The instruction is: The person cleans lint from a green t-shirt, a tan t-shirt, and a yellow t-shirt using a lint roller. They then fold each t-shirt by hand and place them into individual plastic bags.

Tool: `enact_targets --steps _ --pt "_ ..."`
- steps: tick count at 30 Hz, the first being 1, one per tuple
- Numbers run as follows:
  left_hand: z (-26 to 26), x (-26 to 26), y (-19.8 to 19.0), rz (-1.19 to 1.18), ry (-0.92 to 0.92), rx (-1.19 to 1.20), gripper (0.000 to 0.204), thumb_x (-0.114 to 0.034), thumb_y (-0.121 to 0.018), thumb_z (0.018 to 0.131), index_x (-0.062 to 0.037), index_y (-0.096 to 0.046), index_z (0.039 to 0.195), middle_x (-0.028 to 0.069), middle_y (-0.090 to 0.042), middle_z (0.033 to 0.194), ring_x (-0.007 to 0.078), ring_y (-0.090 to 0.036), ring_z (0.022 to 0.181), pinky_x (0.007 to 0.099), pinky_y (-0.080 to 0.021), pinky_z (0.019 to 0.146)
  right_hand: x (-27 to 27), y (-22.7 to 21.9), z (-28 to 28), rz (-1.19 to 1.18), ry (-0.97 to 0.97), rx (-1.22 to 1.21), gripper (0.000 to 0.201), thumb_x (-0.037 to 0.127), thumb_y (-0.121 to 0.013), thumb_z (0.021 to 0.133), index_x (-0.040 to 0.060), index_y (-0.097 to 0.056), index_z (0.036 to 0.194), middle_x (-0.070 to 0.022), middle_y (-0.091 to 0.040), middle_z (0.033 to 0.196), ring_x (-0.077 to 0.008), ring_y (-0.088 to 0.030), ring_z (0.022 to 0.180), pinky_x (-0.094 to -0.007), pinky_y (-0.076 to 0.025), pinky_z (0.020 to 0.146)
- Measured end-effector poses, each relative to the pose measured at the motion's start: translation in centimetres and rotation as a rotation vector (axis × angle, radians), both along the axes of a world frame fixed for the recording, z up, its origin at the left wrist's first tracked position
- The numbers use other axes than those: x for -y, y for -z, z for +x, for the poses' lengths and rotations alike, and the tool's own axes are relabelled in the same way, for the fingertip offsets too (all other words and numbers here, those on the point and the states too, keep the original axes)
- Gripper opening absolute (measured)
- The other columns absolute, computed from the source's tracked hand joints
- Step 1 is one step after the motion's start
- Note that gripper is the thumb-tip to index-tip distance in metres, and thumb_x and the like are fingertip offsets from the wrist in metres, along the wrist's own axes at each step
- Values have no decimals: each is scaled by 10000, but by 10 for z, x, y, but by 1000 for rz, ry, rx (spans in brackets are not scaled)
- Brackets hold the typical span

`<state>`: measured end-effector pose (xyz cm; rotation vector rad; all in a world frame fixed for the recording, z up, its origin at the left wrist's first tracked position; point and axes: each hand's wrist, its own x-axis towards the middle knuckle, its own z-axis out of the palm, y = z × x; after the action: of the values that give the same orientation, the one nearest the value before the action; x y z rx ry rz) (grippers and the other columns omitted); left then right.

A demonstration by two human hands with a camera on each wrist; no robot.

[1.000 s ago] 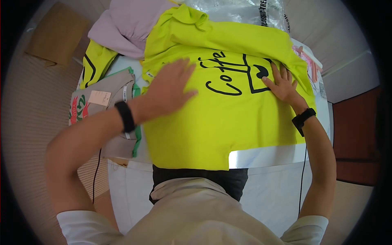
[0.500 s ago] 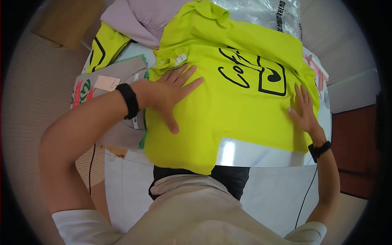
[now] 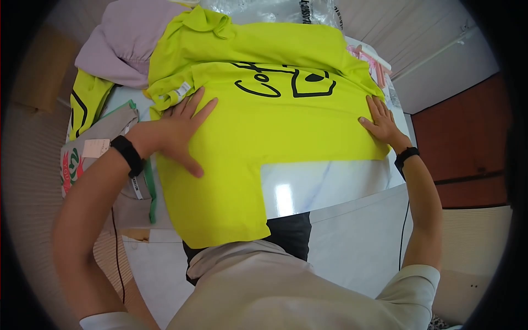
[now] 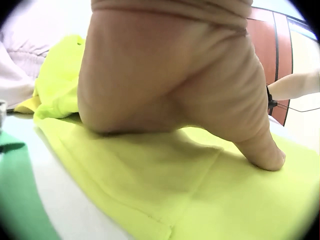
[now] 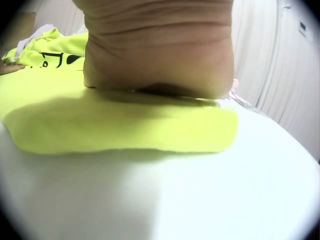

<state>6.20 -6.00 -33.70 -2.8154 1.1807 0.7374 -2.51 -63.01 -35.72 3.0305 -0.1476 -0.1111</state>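
A bright yellow-green shirt [image 3: 231, 132] with black lettering and a black drawing lies spread on the table, one part hanging over the front edge. My left hand [image 3: 176, 135] rests on its left side with fingers spread, below the collar and white label [image 3: 182, 88]. On the shirt's right side my right hand [image 3: 383, 124] lies with its fingers extended. In the left wrist view the left hand [image 4: 175, 75] is on the cloth, thumb out. The right wrist view has the right hand [image 5: 160, 55] over the shirt [image 5: 125, 125], near its edge.
A grey shirt [image 3: 104, 124] with a paper tag [image 3: 96, 148] lies left of the yellow one. Behind are a lilac garment [image 3: 129, 38] and a clear plastic bag [image 3: 264, 11]. Pink items [image 3: 374, 61] sit at the right edge of the white table [image 3: 324, 181].
The left hand has come down flat near the collar. My right hand has moved off the printed drawing to the shirt's right side. The lower right part now lies farther from the table's front edge.
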Motion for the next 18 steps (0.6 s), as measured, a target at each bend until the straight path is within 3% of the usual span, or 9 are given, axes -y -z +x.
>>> enact_targets --steps 2,5,7,8,9,15,18 --pt "-4 -2 -2 -9 -11 42 1599 -643 -958 530 -78 1 1678 342 88 1697 511 54 1587 598 -99 1272 -13 -9 -2 -36 68 -32 806 567 -433 1033 70 -280 1649 -248 -233 1705 -430 -177 1586 -583 -142 1268" --pt "-23 -10 4 -113 37 127 1550 -664 -933 567 -50 -36 1672 350 44 1694 512 37 1586 601 -91 1272 4 2 -25 131 -212 115 794 564 -407 1025 66 -316 1638 -251 -252 1698 -422 -216 1573 -539 -163 1280" --pt "-38 -21 10 -240 122 110 1527 -682 -913 585 -28 -57 1666 356 22 1690 514 23 1585 612 -85 1269 -5 6 -52 184 -261 119 763 530 -398 1031 66 -331 1632 -251 -265 1694 -423 -236 1565 -519 -176 1280" --pt "-47 -22 10 -173 128 89 1536 -699 -907 577 -19 -60 1663 359 23 1689 518 24 1583 620 -81 1266 -12 7 -64 215 -285 118 747 514 -394 1034 66 -338 1630 -251 -271 1692 -424 -246 1561 -509 -182 1280" --pt "-56 -23 6 -105 137 64 1545 -715 -901 570 -10 -62 1660 363 25 1687 521 24 1581 629 -77 1263 -17 10 -73 110 -256 87 684 430 -393 1053 61 -342 1626 -256 -271 1690 -430 -244 1560 -524 -182 1275" --pt "-31 -14 10 26 140 68 1598 -762 -886 538 -46 -17 1672 350 59 1695 528 77 1578 683 -39 1239 17 16 -47 71 -221 128 741 506 -447 1036 68 -347 1625 -252 -254 1699 -422 -232 1567 -515 -177 1276" --pt "-18 -3 7 37 101 33 1616 -750 -896 528 -72 15 1678 339 91 1700 524 101 1579 690 -17 1235 37 19 -18 195 -97 247 773 503 -579 993 15 -413 1569 -296 -395 1613 -450 -408 1477 -514 -329 1213"
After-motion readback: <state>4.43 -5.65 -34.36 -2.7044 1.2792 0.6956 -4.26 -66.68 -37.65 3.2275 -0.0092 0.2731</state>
